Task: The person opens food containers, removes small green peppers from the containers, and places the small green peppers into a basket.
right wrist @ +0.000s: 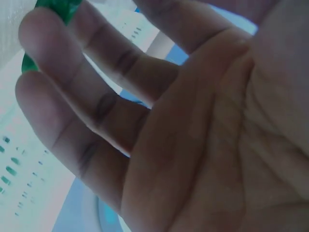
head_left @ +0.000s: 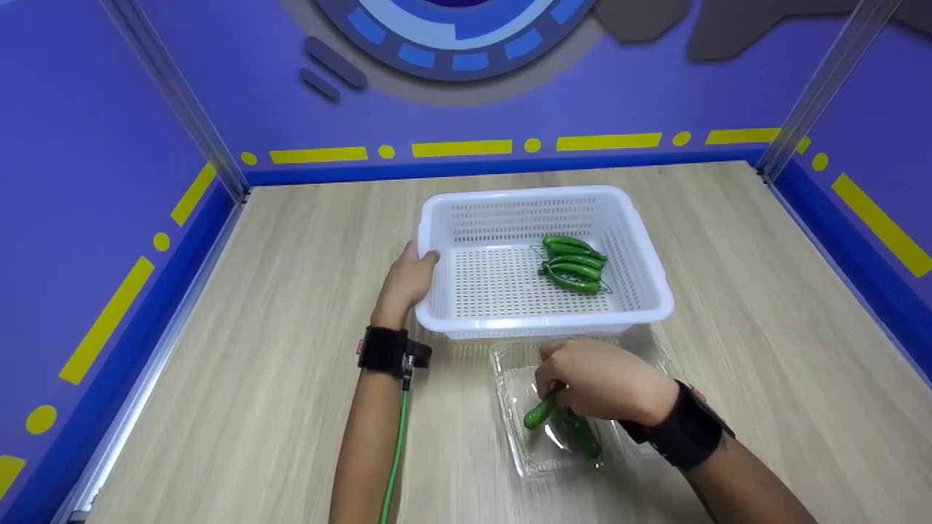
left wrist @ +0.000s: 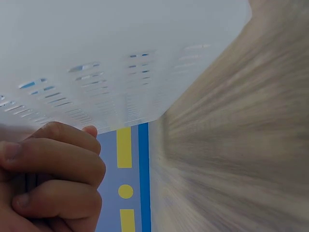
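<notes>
My left hand (head_left: 409, 280) grips the left rim of a white plastic basket (head_left: 546, 325), thumb over the edge. In the left wrist view its fingers (left wrist: 67, 159) are curled beside the slotted basket wall (left wrist: 120, 29). Several green peppers (head_left: 574, 266) lie inside, toward the basket's right side. My right hand (head_left: 601, 378) reaches over a clear plastic tray (head_left: 518, 455) and pinches a green pepper (head_left: 539, 415). Beneath the hand, more green pepper (head_left: 582, 437) lies in the tray. The right wrist view has green pepper (right wrist: 29, 63) showing behind the fingertips.
A wood-grain table (head_left: 291, 349) bears the basket and the tray, which stands close in front of it. Blue panels (head_left: 466, 120) with yellow markings wall in the back and sides. A green cable (head_left: 397, 458) runs along the left forearm from a black wrist strap (head_left: 384, 351).
</notes>
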`<state>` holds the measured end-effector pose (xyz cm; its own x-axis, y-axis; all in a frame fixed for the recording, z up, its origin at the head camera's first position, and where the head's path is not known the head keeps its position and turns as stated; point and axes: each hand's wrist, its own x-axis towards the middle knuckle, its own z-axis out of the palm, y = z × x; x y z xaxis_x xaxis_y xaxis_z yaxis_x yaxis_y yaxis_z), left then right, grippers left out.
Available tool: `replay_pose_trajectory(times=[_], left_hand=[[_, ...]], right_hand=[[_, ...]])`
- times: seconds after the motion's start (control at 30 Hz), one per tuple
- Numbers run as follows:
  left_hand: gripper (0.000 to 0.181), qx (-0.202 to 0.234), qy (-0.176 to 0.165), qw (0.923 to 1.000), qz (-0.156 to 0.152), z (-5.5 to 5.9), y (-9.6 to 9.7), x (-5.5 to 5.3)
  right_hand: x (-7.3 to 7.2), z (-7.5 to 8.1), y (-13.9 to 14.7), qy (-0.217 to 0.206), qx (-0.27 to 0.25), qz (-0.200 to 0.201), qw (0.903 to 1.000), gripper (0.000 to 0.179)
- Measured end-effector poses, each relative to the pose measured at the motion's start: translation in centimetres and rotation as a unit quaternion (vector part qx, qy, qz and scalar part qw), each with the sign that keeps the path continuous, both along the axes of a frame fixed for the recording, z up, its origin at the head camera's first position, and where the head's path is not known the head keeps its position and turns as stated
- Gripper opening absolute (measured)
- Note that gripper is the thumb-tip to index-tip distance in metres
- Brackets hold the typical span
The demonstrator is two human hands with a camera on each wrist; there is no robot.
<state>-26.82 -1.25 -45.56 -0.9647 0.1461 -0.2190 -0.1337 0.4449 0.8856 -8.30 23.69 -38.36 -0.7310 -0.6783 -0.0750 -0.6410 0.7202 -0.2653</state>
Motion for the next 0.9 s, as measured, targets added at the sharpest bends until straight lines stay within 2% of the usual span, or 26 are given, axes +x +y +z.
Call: replay_pose_trajectory(times=[0.3,0.6,0.9], left_hand=[[0.055,0.005,-0.003,1.0000,-0.001,-0.1,0.0,0.0],[0.053,0.003,-0.002,1.0000,0.001,0.0,0.0,0.0],[0.054,0.008,0.004,1.0000,0.000,-0.1,0.0,0.0]], right_hand=[[-0.3,0.5,0.6,0.024,-0.017,0.009,0.9995,0.024],[-1.0,1.5,1.5,0.059,-0.066,-0.007,0.9961,0.021],[-1.2,2.0,1.8,0.074,-0.081,-0.014,0.9938,0.022]])
